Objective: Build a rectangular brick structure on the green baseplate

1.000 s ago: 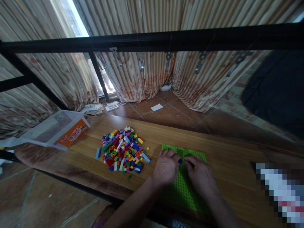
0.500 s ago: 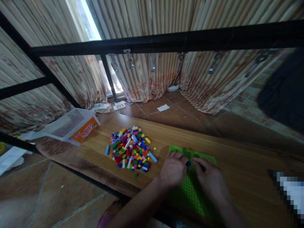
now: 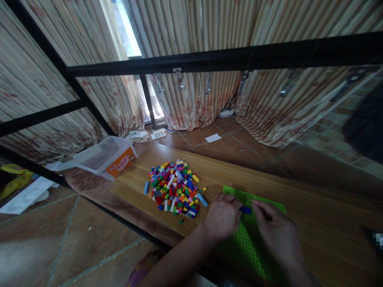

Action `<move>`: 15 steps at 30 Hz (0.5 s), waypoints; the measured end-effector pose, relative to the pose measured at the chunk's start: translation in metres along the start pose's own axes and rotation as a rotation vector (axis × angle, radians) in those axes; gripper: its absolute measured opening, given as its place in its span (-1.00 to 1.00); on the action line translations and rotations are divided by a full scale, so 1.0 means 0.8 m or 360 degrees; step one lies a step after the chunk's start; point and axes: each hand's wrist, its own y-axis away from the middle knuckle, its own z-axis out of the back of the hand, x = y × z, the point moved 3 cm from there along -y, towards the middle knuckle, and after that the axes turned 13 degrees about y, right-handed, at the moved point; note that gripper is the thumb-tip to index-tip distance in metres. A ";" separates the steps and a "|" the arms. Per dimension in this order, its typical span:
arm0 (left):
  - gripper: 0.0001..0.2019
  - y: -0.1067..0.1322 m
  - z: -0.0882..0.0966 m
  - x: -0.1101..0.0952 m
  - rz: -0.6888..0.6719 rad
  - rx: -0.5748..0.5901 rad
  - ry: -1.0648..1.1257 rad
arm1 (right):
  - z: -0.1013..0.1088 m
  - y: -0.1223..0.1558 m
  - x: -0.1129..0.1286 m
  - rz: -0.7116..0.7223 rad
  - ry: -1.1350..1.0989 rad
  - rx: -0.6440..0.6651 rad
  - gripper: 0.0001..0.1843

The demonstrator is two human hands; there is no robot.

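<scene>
A dark blue toy building brick (image 3: pixel 246 210) shows in the gap between my two hands, over the green studded baseplate (image 3: pixel 248 243). My left hand (image 3: pixel 224 214) is closed, its curled fingertips on the brick's left end. On the other side my right hand (image 3: pixel 277 228) is pinched, thumb and fingers together close to the brick's right end. Whatever lies between those fingertips is hidden. Left of the baseplate is a heap of mixed coloured bricks (image 3: pixel 175 187), with a light blue brick (image 3: pixel 146 187) lying apart from it.
The wooden board (image 3: pixel 128 195) carries heap and baseplate. A clear plastic box (image 3: pixel 104 157) with an orange label stands at its left end. A black metal rail (image 3: pixel 209 61) with hanging clips crosses in front of striped curtains. A white paper (image 3: pixel 213 138) lies on the tiled floor.
The view has shifted, so everything sits a little further right. More of the blue brick now shows between my hands, which are slightly further apart.
</scene>
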 end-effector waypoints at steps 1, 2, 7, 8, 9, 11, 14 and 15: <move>-0.81 0.000 0.000 0.000 0.0000 -0.0004 -0.0005 | 0.000 0.000 0.000 -0.0012 -0.0004 0.0005 -0.60; -0.82 0.000 0.001 0.001 0.0000 -0.0009 -0.0009 | 0.000 0.000 0.000 -0.0025 -0.0008 0.0011 -0.59; -0.80 -0.002 0.006 0.003 0.0071 -0.0068 0.0011 | 0.002 -0.001 0.002 -0.0067 0.0017 0.0050 -0.55; -0.81 -0.002 0.008 0.004 0.0095 -0.0090 0.0027 | 0.002 -0.001 0.003 -0.0076 0.0034 0.0061 -0.55; -0.82 -0.003 0.011 0.006 0.0120 -0.0116 0.0045 | 0.003 -0.002 0.004 -0.0087 0.0054 0.0071 -0.54; -0.82 -0.003 0.018 0.009 0.0163 -0.0168 0.0079 | 0.003 -0.002 0.005 -0.0097 0.0088 0.0093 -0.52; -0.80 -0.002 0.033 0.016 0.0233 -0.0277 0.0109 | 0.004 -0.002 0.007 -0.0124 0.0105 0.0105 -0.49; -0.80 -0.002 0.040 0.020 0.0262 -0.0335 0.0122 | 0.003 -0.002 0.006 -0.0139 0.0107 0.0109 -0.49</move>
